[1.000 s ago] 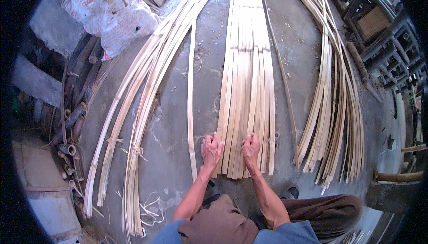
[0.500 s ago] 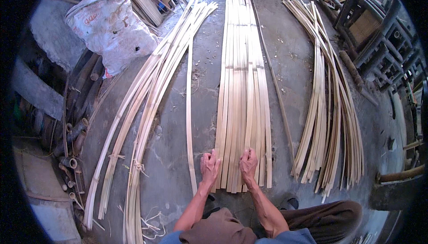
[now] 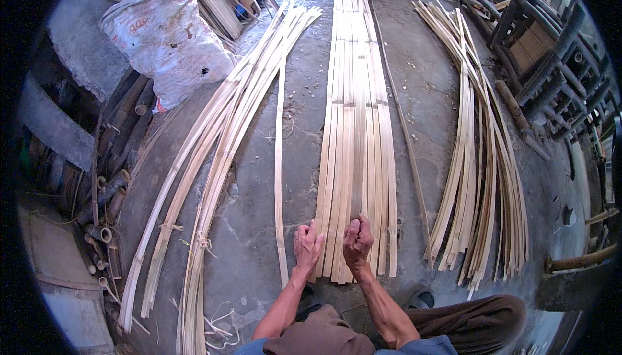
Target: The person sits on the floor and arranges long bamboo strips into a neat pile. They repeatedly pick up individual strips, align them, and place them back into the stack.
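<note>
A row of long flat bamboo strips (image 3: 337, 193) lies side by side on the floor in front of me, running away toward the far end. At the near left edge of the row, my left hand (image 3: 308, 246) rests against the outermost strip, fingers stretched out and holding nothing. My right hand (image 3: 357, 243) is closed over the middle of the row, its fingers round a darker, blurred bamboo strip (image 3: 357, 186). The ends of the strips show between and below my hands.
Tied bamboo bundles (image 3: 214, 160) lie at left, with a single strip (image 3: 280, 180) beside them. Another loose bundle (image 3: 483, 160) spreads at right, near a thin stick (image 3: 405, 128). A white sack (image 3: 168, 44) stands far left; a dark wooden frame (image 3: 551, 50) is at far right.
My right hand has shifted slightly left and turned into a tighter grip, and the strips under it have changed arrangement. My left hand stays by the row's left edge. The whole view has shifted slightly.
</note>
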Demonstrator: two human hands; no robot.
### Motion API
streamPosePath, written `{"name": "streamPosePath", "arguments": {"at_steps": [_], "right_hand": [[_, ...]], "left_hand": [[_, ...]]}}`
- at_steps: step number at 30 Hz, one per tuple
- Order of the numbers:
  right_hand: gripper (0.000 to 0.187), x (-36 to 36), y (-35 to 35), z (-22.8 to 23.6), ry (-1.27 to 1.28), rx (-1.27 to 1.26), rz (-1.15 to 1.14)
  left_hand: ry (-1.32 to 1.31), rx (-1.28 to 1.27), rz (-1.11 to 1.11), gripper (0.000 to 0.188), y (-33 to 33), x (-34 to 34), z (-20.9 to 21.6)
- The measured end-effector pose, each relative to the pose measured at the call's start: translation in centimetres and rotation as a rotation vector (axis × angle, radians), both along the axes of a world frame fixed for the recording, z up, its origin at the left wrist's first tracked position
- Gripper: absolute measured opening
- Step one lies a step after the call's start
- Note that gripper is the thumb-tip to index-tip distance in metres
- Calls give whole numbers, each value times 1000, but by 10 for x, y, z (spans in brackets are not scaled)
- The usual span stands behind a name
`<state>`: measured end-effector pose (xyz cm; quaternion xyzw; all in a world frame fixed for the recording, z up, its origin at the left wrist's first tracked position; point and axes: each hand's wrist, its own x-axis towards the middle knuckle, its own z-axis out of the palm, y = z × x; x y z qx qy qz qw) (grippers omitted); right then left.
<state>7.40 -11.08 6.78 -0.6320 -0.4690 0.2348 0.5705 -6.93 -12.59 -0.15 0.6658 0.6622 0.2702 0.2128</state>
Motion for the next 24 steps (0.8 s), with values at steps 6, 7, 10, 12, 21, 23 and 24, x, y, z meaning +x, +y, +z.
{"name": "streamPosePath", "arguments": {"at_steps": [6,7,10,12,21,23,24], "right_hand": [[29,-10,1,13,30,-8,34],[29,-11,1,11,64,-57,41],[31,-17,2,0,122,-182,68],[33,-26,5,-7,100,-238,89],[33,-60,5,-5,434,-504,216],[33,-65,5,-7,444,-505,208],[33,-67,5,-8,449,-506,203]], "left_hand": [[28,53,9,58,-4,2,0],[40,54,4,59,-3,3,1],[21,43,4,57,-1,4,2],[18,51,4,54,-2,2,-1],[-2,157,321,52,12,-23,32],[126,154,415,53,19,-30,34],[152,129,441,55,22,-34,32]]}}
